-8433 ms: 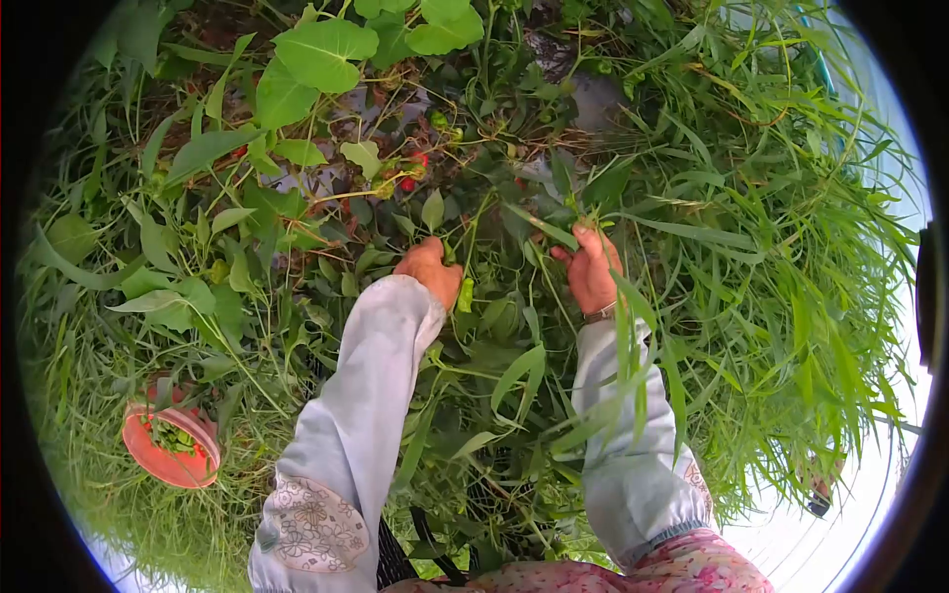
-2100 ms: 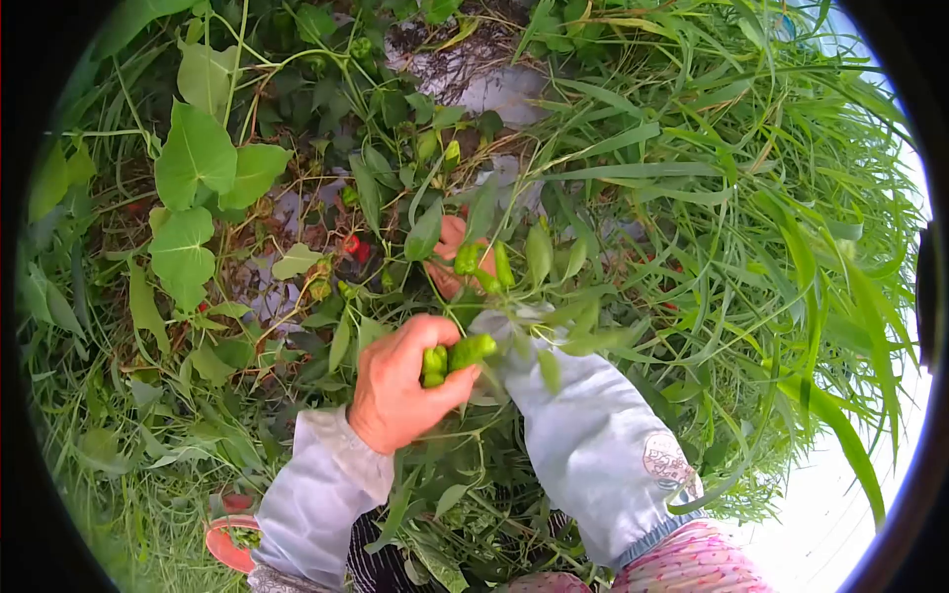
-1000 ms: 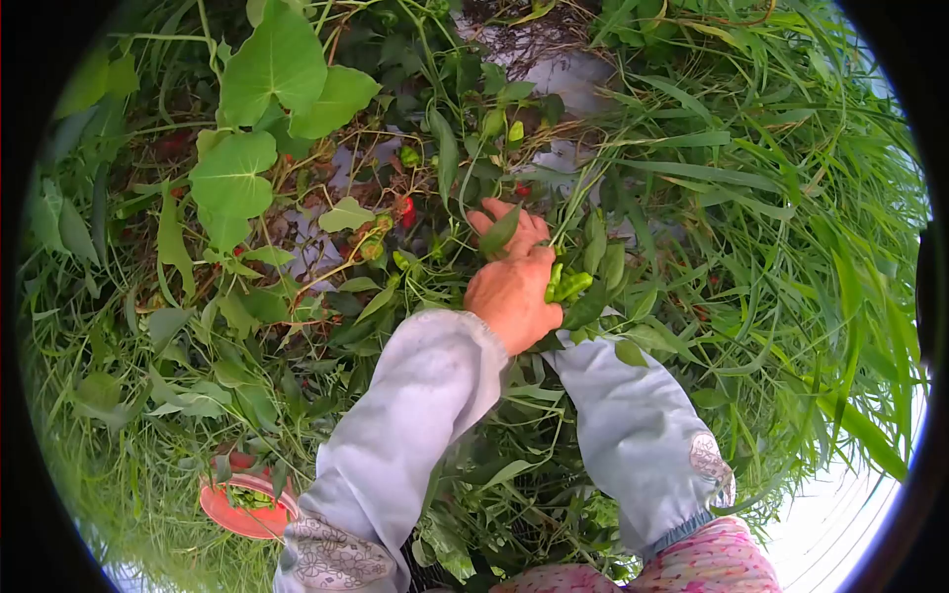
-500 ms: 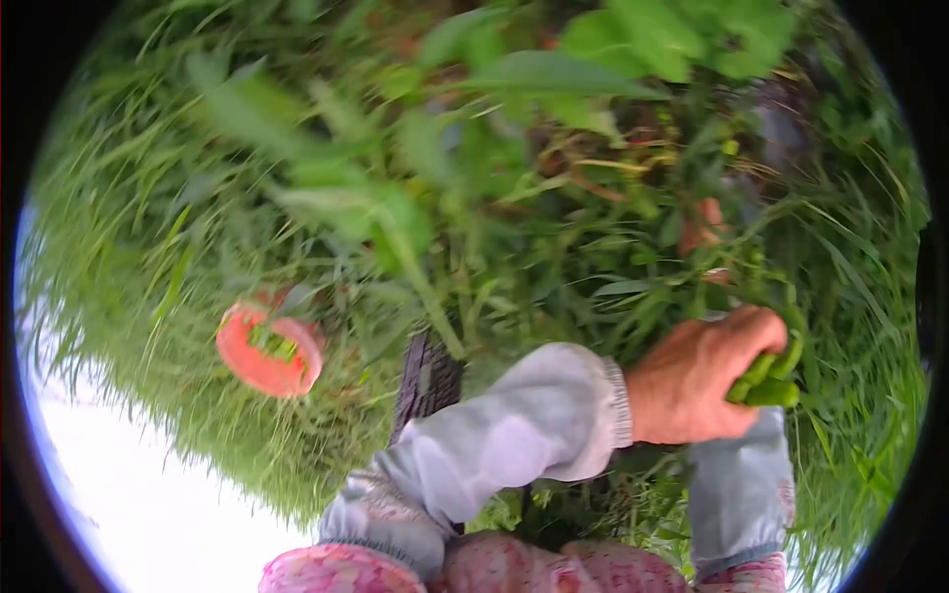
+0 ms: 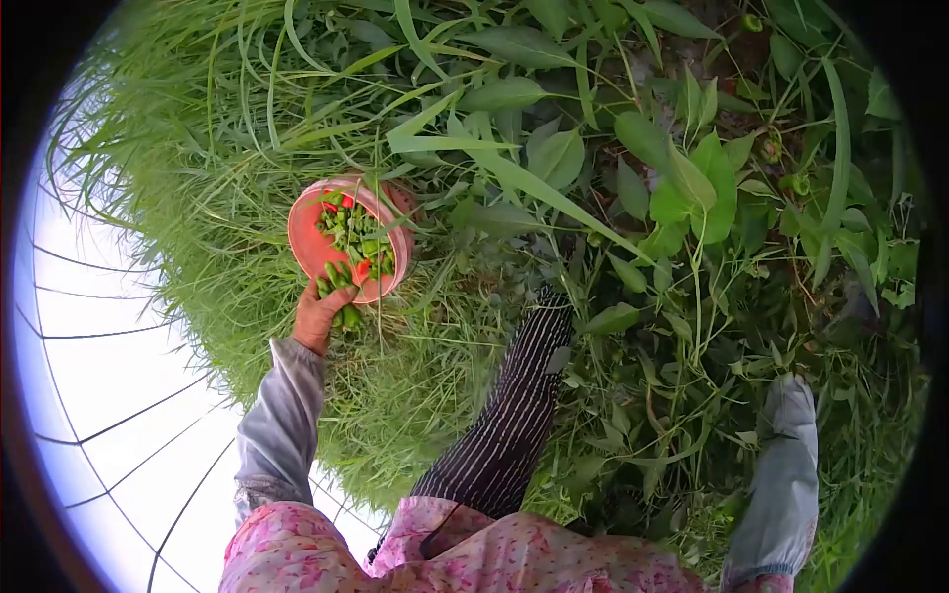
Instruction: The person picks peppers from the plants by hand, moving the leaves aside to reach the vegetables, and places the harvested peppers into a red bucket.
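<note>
At the near edge of a pink bucket [image 5: 309,242], my left hand [image 5: 314,319] is closed round several green peppers [image 5: 346,314]. The bucket is tilted, its opening facing me, and holds many green peppers [image 5: 371,247] and a few red ones. On the far right my right arm, in a grey sleeve [image 5: 786,465], reaches into the leafy plants [image 5: 692,198]. Leaves hide my right hand, so its fingers and anything they hold cannot be made out.
Tall grass [image 5: 178,148] surrounds the bucket on the left. My leg in dark striped trousers [image 5: 514,405] stands between the bucket and the plants. Curved dark lines cross the bright white area [image 5: 99,395] at lower left.
My left hand has swung from the right side over to the bucket on the left, still holding green peppers. The view has shifted, and the bucket now appears larger and nearer the centre.
</note>
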Demonstrator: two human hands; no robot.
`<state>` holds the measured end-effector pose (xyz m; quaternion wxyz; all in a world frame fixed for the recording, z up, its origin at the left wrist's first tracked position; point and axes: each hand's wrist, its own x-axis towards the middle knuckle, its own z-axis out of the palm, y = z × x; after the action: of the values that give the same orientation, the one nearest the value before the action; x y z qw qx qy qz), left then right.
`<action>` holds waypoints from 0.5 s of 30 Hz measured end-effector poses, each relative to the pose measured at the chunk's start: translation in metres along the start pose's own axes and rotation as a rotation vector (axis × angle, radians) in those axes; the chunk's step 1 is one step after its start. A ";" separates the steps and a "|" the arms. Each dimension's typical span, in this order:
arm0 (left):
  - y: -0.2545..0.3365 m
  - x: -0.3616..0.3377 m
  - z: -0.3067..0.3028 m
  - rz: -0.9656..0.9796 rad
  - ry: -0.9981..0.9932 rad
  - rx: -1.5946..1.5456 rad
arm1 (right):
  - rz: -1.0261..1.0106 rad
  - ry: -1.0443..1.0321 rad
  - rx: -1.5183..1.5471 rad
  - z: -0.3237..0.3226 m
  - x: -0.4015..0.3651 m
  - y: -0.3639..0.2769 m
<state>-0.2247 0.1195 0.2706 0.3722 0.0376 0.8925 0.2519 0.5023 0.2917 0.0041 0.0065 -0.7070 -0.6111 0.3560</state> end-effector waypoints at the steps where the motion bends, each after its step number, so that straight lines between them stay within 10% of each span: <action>1: -0.006 0.025 -0.036 -0.108 0.032 0.136 | 0.002 0.005 0.004 0.001 0.003 -0.001; 5: -0.089 0.144 -0.174 0.168 0.267 0.978 | -0.017 0.039 0.021 0.008 0.002 -0.011; 8: -0.075 0.151 -0.136 0.032 0.108 0.707 | -0.027 0.047 0.083 0.033 0.007 -0.014; 9: -0.087 0.162 -0.134 0.290 0.087 0.969 | -0.021 0.047 0.130 0.043 0.010 -0.014; 15: -0.056 0.159 -0.066 0.297 0.006 1.241 | 0.009 0.159 0.617 0.087 0.020 -0.013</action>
<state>-0.3776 0.0838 0.1806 0.2395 0.3690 0.8587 -0.2630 0.4465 0.2753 -0.0649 0.2667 -0.6999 -0.4689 0.4681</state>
